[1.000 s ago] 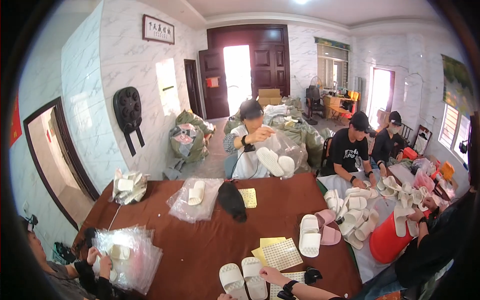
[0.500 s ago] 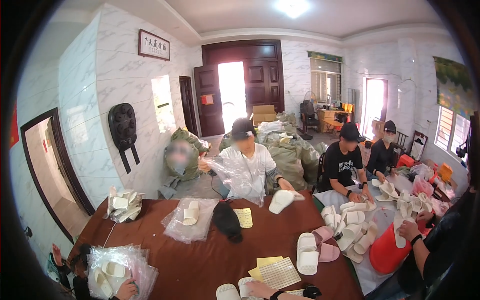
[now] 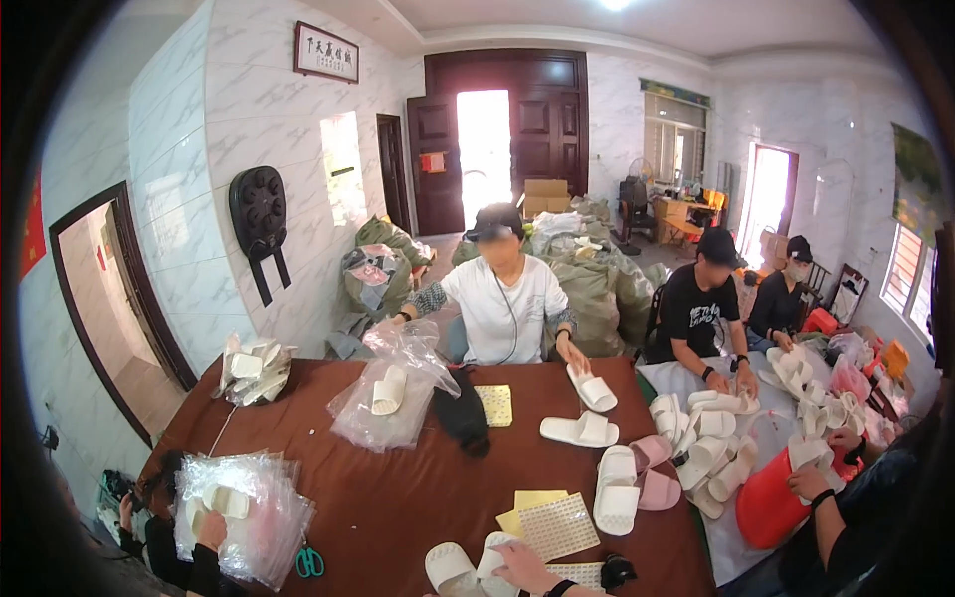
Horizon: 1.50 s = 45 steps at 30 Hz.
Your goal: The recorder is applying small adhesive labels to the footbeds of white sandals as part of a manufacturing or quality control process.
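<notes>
The right hand [image 3: 521,567], partly open, lies on a white slipper [image 3: 488,554]; I can't tell its grip, nor see the left hand. Brown tablecloth [image 3: 398,517] spreads beneath, marbled wall [image 3: 264,129] beyond. The slipper's long axis runs forward, toe end unclear.

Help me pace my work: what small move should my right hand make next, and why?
Perhaps steady the white slipper with your right hand: it lies partly over that slipper, and another slipper sits close beside, so a push might shift both.

The nearest slippers [image 3: 450,565] are off-white, the tablecloth [image 3: 408,512] brown, the sheet [image 3: 560,524] cream with dotted rows.
</notes>
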Each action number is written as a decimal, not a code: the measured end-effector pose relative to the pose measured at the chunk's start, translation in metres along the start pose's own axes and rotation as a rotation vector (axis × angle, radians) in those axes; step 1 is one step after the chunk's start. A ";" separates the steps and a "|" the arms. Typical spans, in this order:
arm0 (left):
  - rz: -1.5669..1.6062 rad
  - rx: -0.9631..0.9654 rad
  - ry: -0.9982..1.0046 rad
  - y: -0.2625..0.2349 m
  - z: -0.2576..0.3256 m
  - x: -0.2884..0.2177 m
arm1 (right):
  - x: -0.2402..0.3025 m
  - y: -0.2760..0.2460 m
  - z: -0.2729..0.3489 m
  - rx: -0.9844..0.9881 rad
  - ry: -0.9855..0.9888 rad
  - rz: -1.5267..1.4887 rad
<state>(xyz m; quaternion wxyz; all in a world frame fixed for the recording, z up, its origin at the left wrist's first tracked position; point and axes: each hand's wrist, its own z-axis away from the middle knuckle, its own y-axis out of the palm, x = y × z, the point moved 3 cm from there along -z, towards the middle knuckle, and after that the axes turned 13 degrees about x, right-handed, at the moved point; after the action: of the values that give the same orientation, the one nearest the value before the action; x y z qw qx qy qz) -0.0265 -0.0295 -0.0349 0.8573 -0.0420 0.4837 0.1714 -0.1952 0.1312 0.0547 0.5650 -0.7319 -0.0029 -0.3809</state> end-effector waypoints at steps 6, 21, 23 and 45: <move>0.188 0.103 -0.111 0.025 0.035 -0.027 | -0.002 -0.009 0.005 0.082 0.052 -0.078; 0.518 -0.094 0.279 -0.008 0.025 -0.016 | -0.048 -0.071 0.039 -0.224 0.388 -0.522; 0.533 -0.124 0.298 -0.005 0.021 -0.016 | -0.058 -0.071 0.040 -0.249 0.403 -0.819; 0.414 -0.161 0.500 0.022 0.028 -0.050 | -0.041 -0.017 0.069 0.054 0.630 -1.372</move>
<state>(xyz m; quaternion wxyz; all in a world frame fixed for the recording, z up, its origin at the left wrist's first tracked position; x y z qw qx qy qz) -0.0347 -0.0145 0.0245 0.6528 -0.0513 0.6623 0.3642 -0.1937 0.2124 0.0408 0.1932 -0.4082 -0.3055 -0.8383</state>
